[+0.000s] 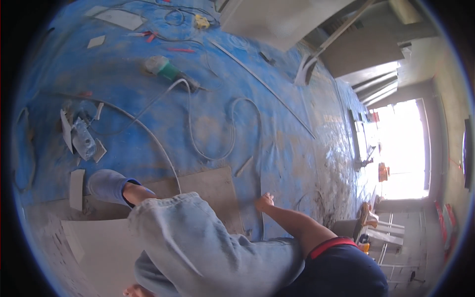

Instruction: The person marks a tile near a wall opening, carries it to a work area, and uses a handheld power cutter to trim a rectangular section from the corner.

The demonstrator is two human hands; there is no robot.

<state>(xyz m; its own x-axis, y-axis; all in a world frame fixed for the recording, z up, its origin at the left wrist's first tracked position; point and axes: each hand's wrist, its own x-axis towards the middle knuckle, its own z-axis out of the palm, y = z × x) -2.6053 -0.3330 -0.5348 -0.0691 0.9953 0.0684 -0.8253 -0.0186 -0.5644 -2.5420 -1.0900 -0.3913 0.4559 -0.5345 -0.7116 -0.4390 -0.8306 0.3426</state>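
Note:
My right hand point(265, 202) is low over the blue floor covering, its fingers curled in. Whether anything is inside them is too small to tell. Right beside it runs a grey hose point(261, 148), which loops across the floor. Below my knee, at the lower edge, a bit of my left hand point(137, 291) shows, and the rest is cut off. My jeans-covered leg point(198, 242) bends across the lower middle, and a blue-grey clog point(110, 185) is on the foot. A flat brown board point(213, 190) lies between the leg and the hand.
A green-and-dark power tool point(170, 72) lies farther off. A clear plastic bag with scraps point(83, 141) is at left. One thin metal strip point(262, 88) crosses the floor. White panels point(106, 252) lie lower left, large boards point(282, 22) lean above, and a bright window point(405, 148) is right.

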